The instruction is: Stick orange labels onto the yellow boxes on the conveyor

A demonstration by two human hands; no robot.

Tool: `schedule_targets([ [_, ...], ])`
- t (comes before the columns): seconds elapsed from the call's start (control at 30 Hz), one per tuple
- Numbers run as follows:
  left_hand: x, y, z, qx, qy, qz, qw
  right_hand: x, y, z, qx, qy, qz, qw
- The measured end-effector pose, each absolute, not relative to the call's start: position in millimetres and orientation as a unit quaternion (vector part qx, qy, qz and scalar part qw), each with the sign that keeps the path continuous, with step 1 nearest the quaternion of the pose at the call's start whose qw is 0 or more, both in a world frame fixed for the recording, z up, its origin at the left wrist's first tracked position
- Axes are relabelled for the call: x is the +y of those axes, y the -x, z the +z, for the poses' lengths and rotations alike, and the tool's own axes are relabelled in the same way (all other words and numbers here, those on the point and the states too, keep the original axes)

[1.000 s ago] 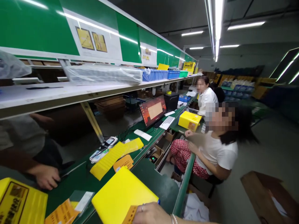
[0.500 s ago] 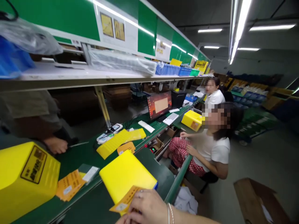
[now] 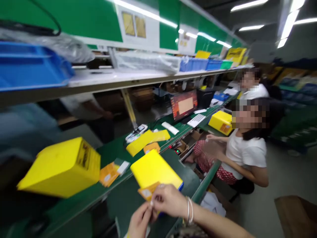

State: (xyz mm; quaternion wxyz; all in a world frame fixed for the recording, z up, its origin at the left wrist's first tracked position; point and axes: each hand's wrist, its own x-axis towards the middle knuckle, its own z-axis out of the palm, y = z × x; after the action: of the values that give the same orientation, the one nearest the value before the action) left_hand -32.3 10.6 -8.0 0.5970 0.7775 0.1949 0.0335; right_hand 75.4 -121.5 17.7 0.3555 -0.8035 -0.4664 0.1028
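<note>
**A:** I have the head view up. The right hand [image 3: 168,200] looks closed, pinching the edge of an orange card [image 3: 146,191]. Do you read it the same way?

**B:** I do. What about the left hand [image 3: 140,221]?

**A:** It sits just below the right, close against it. I can't tell whether it's open or closed, or whether it's gripping the card.

**B:** Where's the card in relation to that flat yellow box [image 3: 155,168]?

**A:** It's right at the box's near edge, and the box lies on the green conveyor belt [image 3: 111,155] just beyond the hands. A bigger yellow box [image 3: 63,167] sits tilted to the left, near some loose orange cards [image 3: 108,174] on the belt.

**B:** And farther along?

**A:** I see a monitor [image 3: 183,105] and a white keyboard [image 3: 196,120] on the bench. Above the belt, a blue tray [image 3: 32,64] sits on a white shelf [image 3: 123,77].

**B:** Anyone close by?

**A:** Yes, a seated co-worker [image 3: 244,155] in a white shirt, across the belt, with another yellow box [image 3: 221,122] just beside them.
</note>
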Motion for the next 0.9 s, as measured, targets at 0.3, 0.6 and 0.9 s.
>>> schedule_targets([
  [0.3, 20.5, 64.1, -8.9, 0.203, -0.732, 0.063, 0.648, -113.6, -89.1, 18.1, -0.392, 0.718, 0.308, 0.486],
  [0.6, 27.3, 152.4, -147.3, 0.515, -0.653, 0.077, 0.550, -129.0, -150.2, -19.1, -0.201, 0.745, 0.273, 0.574],
  [0.9, 12.7, 167.5, -155.6, 0.587, -0.677, 0.042, 0.442, -145.8, -151.9, 11.1, -0.201, 0.743, 0.158, 0.618],
])
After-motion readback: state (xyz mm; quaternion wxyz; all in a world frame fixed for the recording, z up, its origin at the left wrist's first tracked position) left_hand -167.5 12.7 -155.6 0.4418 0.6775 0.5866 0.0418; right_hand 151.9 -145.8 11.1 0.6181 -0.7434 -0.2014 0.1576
